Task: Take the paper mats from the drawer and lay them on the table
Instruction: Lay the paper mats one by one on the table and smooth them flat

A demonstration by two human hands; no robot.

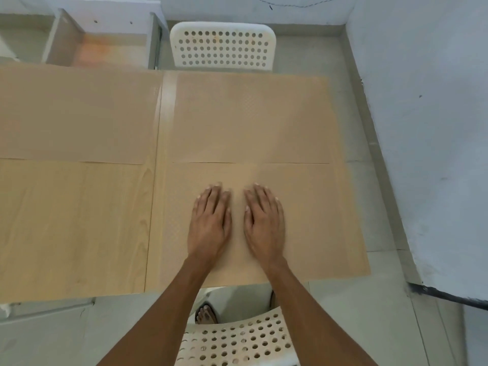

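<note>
Three tan paper mats lie flat on the wooden table (74,228). One mat (76,114) covers the far left, another (250,117) the far right. The third mat (322,220) lies at the near right, reaching the table's right and front edges. My left hand (211,223) and my right hand (264,220) rest palm down side by side on this near mat, fingers straight and pointing away from me. An open drawer (105,46) with a bare light bottom stands beyond the table at the far left.
A white perforated chair (221,46) stands at the far side of the table. A second such chair (237,342) is below me at the near edge, with a sandalled foot (206,314) beside it. A white wall (427,128) runs along the right.
</note>
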